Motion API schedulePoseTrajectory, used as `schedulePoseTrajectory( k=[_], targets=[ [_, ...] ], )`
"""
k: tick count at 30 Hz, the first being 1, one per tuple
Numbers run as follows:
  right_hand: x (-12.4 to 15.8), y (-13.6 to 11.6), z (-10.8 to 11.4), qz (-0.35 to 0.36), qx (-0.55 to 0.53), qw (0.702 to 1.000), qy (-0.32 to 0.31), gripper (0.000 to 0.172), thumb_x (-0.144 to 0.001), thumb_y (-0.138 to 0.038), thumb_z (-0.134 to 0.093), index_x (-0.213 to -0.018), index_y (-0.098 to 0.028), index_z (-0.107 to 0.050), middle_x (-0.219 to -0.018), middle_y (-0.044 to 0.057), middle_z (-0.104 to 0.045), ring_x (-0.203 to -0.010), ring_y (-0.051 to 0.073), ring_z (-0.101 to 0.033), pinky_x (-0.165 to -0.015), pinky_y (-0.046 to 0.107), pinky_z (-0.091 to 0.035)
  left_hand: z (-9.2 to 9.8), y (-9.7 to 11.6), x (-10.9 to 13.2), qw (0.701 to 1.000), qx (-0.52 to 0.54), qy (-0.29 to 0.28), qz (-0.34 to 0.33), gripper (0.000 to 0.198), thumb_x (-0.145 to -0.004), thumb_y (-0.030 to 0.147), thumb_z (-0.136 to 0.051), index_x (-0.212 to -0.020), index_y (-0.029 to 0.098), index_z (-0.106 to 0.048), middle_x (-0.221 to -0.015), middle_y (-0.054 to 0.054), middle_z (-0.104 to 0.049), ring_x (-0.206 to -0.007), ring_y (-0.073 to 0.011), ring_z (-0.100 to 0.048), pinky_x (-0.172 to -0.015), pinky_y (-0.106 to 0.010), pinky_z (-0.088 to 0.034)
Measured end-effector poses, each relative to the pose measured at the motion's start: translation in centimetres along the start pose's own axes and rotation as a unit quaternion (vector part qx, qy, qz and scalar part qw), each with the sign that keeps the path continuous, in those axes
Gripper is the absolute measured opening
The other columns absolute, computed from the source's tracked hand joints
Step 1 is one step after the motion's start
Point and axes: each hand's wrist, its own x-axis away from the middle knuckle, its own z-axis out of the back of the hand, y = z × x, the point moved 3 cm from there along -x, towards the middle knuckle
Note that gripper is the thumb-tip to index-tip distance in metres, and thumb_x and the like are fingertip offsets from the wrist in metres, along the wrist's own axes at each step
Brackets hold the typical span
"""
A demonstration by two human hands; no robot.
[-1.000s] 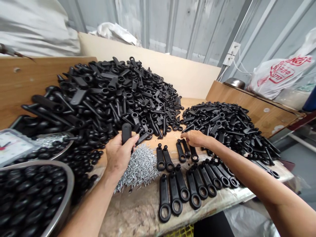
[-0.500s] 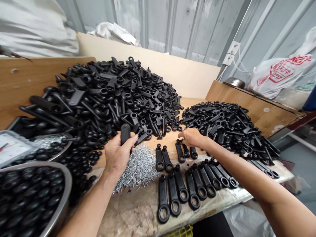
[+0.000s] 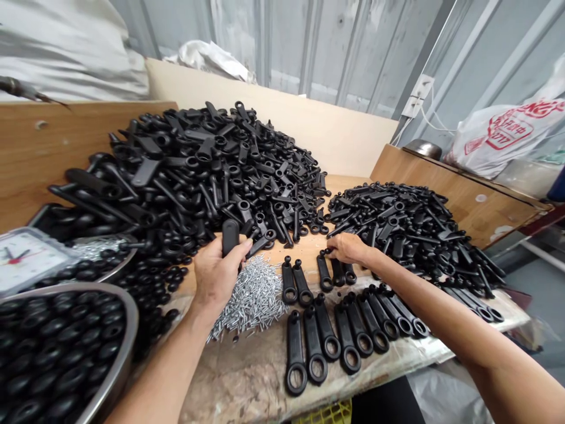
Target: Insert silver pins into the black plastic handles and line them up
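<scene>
bench: the bench (image 3: 238,374) carries nearly everything, with loose stock towards the back and sides and laid-out pieces along the near edge, probably for easy reach.
large pile: the large pile (image 3: 207,176) of black arms is heaped against the pale board (image 3: 282,109), which likely stops it from spilling.
smaller pile: the smaller pile (image 3: 397,224) of black pieces lies beyond the right forearm, apart from the ordered ones.
bowl: the metal bowl (image 3: 132,324) at near left keeps round black knobs (image 3: 48,347) together, seemingly because they would roll.
front row: the front row (image 3: 315,347) of ringed arms lies flat, side by side, rings towards the person, perhaps so each can be picked up the same way round.
pins: the heap of pins (image 3: 253,294) sits between left hand and front row, handy to either side.
left hand: the left hand (image 3: 218,268) has its grip curled around one black handle (image 3: 230,235), held upright, thumb across it, probably for steadiness.
right hand: the right hand (image 3: 348,248) has fingertips gathered at the far ends of the back trio (image 3: 325,274); whether its grip pinches or merely touches one, i cannot tell.
</scene>
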Motion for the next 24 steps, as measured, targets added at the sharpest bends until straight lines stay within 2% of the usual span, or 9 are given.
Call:
schedulePoseTrajectory(
  k=[2, 5, 8, 10, 13, 15, 18, 22, 24],
  targets=[
    [0.4, 0.1, -0.1, -0.002, -0.001, 1.0, 0.005, 0.021, -0.078, -0.032, -0.05, -0.091, -0.024, -0.064, -0.094, 0.006, -0.065, -0.089, 0.022, -0.06, -0.066, 0.027, -0.044, 0.0, 0.1, 0.0, 1.0, -0.002, -0.001, 0.001, 0.025, -0.068, 0.04, -0.065, -0.075, 0.017, -0.061, -0.051, 0.005, -0.049, -0.046, -0.0085, -0.044, -0.045, -0.02, -0.035],
    [1.0, 0.2, 0.3, -0.025, 0.014, 0.999, 0.016, 0.023, -0.076, -0.021, -0.048, -0.094, -0.019, -0.064, -0.092, 0.011, -0.065, -0.087, 0.027, -0.061, -0.064, 0.031, -0.044, -0.1, 0.4, 0.1, 1.0, -0.011, -0.007, 0.0, 0.023, -0.068, 0.039, -0.064, -0.073, 0.017, -0.061, -0.05, 0.005, -0.048, -0.047, -0.008, -0.043, -0.045, -0.02, -0.034],
    [1.4, -0.9, 1.4, -0.031, 0.016, 0.998, 0.055, 0.031, -0.077, -0.016, -0.043, -0.102, -0.019, -0.061, -0.093, 0.012, -0.064, -0.088, 0.028, -0.06, -0.066, 0.033, -0.043, -0.2, 0.7, 0.2, 1.0, -0.021, -0.01, 0.005, 0.022, -0.068, 0.038, -0.063, -0.072, 0.017, -0.06, -0.05, 0.005, -0.046, -0.047, -0.0076, -0.041, -0.045, -0.019, -0.033],
    [1.6, -2.7, 2.3, 0.017, -0.015, 0.995, 0.094, 0.034, -0.078, -0.017, -0.044, -0.109, -0.023, -0.057, -0.1, 0.008, -0.063, -0.092, 0.024, -0.058, -0.07, 0.03, -0.043, -0.2, 0.8, 0.3, 1.0, -0.023, -0.009, 0.009, 0.021, -0.068, 0.038, -0.063, -0.071, 0.017, -0.06, -0.049, 0.005, -0.046, -0.047, -0.0076, -0.041, -0.046, -0.019, -0.032],
    [1.6, -6.3, 3.0, 0.142, -0.059, 0.98, 0.124, 0.038, -0.078, -0.019, -0.048, -0.115, -0.028, -0.053, -0.107, 0.003, -0.06, -0.097, 0.02, -0.055, -0.075, 0.027, -0.04, -0.2, 0.9, 0.3, 1.0, -0.019, -0.007, 0.011, 0.02, -0.069, 0.037, -0.063, -0.07, 0.018, -0.059, -0.049, 0.005, -0.045, -0.047, -0.0076, -0.041, -0.046, -0.019, -0.032],
    [1.2, -8.3, 3.0, 0.204, -0.057, 0.97, 0.118, 0.039, -0.078, -0.019, -0.048, -0.115, -0.029, -0.053, -0.107, 0.003, -0.059, -0.094, 0.019, -0.055, -0.073, 0.026, -0.04, -0.1, 0.8, 0.2, 1.0, -0.014, -0.005, 0.006, 0.021, -0.069, 0.038, -0.063, -0.069, 0.017, -0.059, -0.048, 0.005, -0.045, -0.047, -0.0076, -0.041, -0.046, -0.02, -0.033],
    [0.2, -9.9, 2.4, 0.232, -0.048, 0.968, 0.084, 0.04, -0.075, -0.013, -0.046, -0.112, -0.028, -0.056, -0.1, 0.003, -0.06, -0.087, 0.018, -0.057, -0.068, 0.024, -0.039, 0.0, 0.8, 0.1, 1.0, -0.007, -0.003, -0.009, 0.021, -0.069, 0.038, -0.063, -0.07, 0.017, -0.059, -0.049, 0.005, -0.046, -0.047, -0.0079, -0.042, -0.047, -0.02, -0.033],
    [-1.1, -9.8, 1.8, 0.227, -0.055, 0.972, 0.03, 0.034, -0.072, -0.009, -0.045, -0.096, -0.022, -0.064, -0.094, 0.004, -0.064, -0.089, 0.018, -0.057, -0.071, 0.023, -0.039, 0.2, 0.8, 0.0, 1.0, -0.008, 0.002, -0.014, 0.022, -0.069, 0.038, -0.063, -0.07, 0.016, -0.059, -0.05, 0.004, -0.046, -0.048, -0.0078, -0.041, -0.046, -0.02, -0.031],
    [-1.6, -9.1, 1.7, 0.21, -0.068, 0.975, 0.021, 0.033, -0.072, -0.01, -0.046, -0.097, -0.022, -0.065, -0.095, 0.004, -0.065, -0.091, 0.018, -0.057, -0.073, 0.022, -0.039, 0.2, 0.9, 0.0, 1.0, -0.009, 0.001, -0.011, 0.022, -0.069, 0.038, -0.062, -0.07, 0.016, -0.059, -0.051, 0.004, -0.046, -0.049, -0.008, -0.041, -0.047, -0.02, -0.032]
  ],
)
